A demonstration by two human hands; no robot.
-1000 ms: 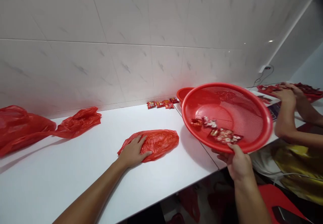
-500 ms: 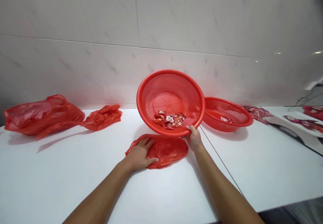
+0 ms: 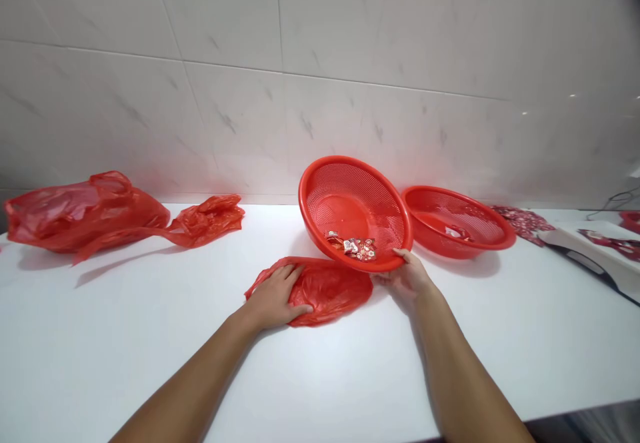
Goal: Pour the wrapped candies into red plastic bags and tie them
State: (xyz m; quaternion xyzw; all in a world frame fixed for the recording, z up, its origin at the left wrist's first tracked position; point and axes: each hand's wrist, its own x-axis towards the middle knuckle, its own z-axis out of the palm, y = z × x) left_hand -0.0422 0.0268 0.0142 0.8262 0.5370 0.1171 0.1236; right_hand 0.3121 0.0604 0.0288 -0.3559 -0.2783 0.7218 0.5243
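From here I see my left hand (image 3: 274, 298) lying open, pressed flat on a crumpled red plastic bag (image 3: 333, 293) mid-table on the white table (image 3: 150, 363). My right hand (image 3: 407, 280) pinches the rim of a round red plastic colander (image 3: 350, 196), tilted up near the back edge, with printed red-and-white packets (image 3: 353, 246) heaped low inside (only a few). A second red plastic colander (image 3: 453, 246) sits just beside it, and more patterned red packets (image 3: 523, 223) remain toward the table's right end.

From here I can't read the printing on the small packets (image 3: 351, 247) in the red colander (image 3: 303, 196), and the right edge of the view cuts off the white printed sheet (image 3: 595, 246).
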